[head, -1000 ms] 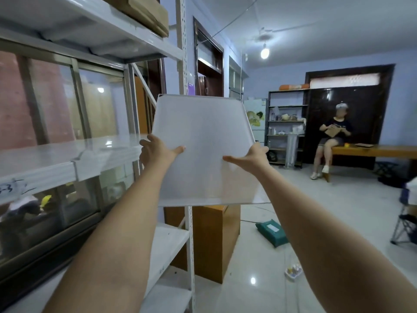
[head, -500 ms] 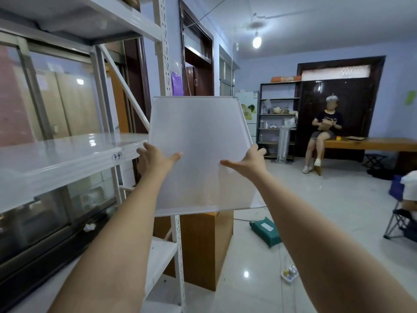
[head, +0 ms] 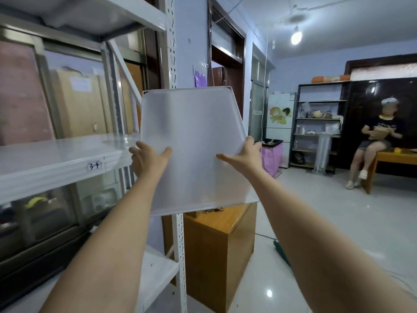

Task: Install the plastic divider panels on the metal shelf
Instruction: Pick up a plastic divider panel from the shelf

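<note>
A person holds a translucent plastic panel (head: 194,145) upright at arm's length, just beside the metal shelf (head: 56,159), the left hand (head: 147,158) and right hand (head: 244,155) each clamped on a side edge, thumbs pressed across its face, fingers hidden behind.

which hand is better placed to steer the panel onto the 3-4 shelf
Left, probably. The left hand grips the plastic panel's edge right beside the shelf labelled 3-4, at its level. The right hand holds the far edge, away from the rack, suited to supporting.
</note>
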Demonstrator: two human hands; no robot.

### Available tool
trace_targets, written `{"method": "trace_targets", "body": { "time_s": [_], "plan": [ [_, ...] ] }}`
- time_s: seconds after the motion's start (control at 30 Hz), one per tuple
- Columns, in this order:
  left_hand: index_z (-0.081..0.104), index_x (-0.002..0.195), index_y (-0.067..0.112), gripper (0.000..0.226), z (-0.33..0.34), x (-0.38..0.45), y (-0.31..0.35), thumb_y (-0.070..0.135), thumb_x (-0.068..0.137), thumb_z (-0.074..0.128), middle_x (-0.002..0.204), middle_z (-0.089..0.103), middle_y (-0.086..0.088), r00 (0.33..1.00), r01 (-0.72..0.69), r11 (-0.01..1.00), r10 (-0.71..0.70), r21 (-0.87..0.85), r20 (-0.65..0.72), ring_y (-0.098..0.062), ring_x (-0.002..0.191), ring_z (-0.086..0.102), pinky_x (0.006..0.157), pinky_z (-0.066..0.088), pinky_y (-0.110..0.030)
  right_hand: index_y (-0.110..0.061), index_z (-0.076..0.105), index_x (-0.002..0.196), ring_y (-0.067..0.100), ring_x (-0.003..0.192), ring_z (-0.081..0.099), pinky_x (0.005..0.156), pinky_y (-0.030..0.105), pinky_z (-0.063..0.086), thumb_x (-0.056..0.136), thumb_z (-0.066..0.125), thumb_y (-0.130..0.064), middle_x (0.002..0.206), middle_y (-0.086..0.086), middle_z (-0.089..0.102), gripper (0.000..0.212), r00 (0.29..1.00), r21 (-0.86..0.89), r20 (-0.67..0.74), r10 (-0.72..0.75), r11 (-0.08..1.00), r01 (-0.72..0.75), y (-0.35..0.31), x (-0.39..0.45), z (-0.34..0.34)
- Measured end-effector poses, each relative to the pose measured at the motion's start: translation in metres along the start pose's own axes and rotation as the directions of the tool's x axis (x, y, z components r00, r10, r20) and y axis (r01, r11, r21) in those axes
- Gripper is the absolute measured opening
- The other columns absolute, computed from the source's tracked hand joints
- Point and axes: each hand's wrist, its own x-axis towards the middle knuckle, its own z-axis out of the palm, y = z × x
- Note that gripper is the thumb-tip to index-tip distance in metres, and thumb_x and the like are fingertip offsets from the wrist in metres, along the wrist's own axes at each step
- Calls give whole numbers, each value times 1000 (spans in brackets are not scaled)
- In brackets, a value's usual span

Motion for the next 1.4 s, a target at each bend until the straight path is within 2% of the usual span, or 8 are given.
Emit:
{"method": "trace_targets", "body": {
  "time_s": [0.1,0.2,0.33,0.57,0.73,1.0,1.1,1.4],
  "plan": [
    [31,136,-5,71,15,10,7,43,90,54,134,38,-25,987,43,999,-42,1,-157,-42,118,47,89,42,-48,-8,30,138,34,117,51,93,40,44,68,81,-49,134,14,37,96,996,61,-34,-80,995,81,2,29,10],
    [33,135,-6,65,23,20,9,39,92,50,131,40,-25,962,64,998,-61,2,-266,-42,115,48,87,43,-48,-10,31,139,31,116,52,93,40,46,68,81,-45,133,11,38,94,988,142,-49,-148,978,154,3,52,21],
    [31,136,-5,63,20,31,4,36,93,48,131,40,-25,934,56,996,-30,63,-356,-42,115,49,85,43,-47,-10,30,141,29,116,53,92,39,47,69,81,-45,135,10,38,95,980,218,-34,-198,955,200,-2,75,41],
    [35,132,-6,59,-19,61,-8,36,93,48,131,42,-26,878,145,975,-48,170,-476,-42,110,52,81,44,-47,-7,26,143,29,121,47,95,38,41,76,76,-41,142,11,33,90,959,346,72,-275,909,235,-39,94,90],
    [38,129,-8,56,-47,90,-15,35,94,47,129,46,-26,822,180,957,-20,228,-569,-42,110,54,82,45,-46,-9,27,142,25,120,49,87,32,40,75,75,-44,140,7,35,90,947,392,87,-310,884,253,-75,108,120],
    [38,129,-9,56,-72,121,-21,35,95,49,129,45,-28,755,217,945,-4,245,-655,-45,110,54,83,45,-47,-10,26,144,26,118,51,84,32,40,76,74,-46,141,7,33,91,911,454,72,-407,826,334,-120,132,150],
    [38,128,-8,55,-79,124,-27,34,95,49,129,45,-28,735,259,932,-21,252,-677,-45,110,54,84,44,-48,-10,25,145,26,119,49,83,30,38,78,73,-44,140,8,34,89,895,472,101,-434,813,341,-128,134,159],
    [36,132,-7,64,-89,130,-18,40,93,53,134,43,-26,719,366,910,-141,197,-681,-45,115,52,88,44,-48,-5,28,142,30,117,51,93,38,46,81,71,-42,139,13,33,83,817,506,225,-530,781,367,-147,160,171]
  ]
}}
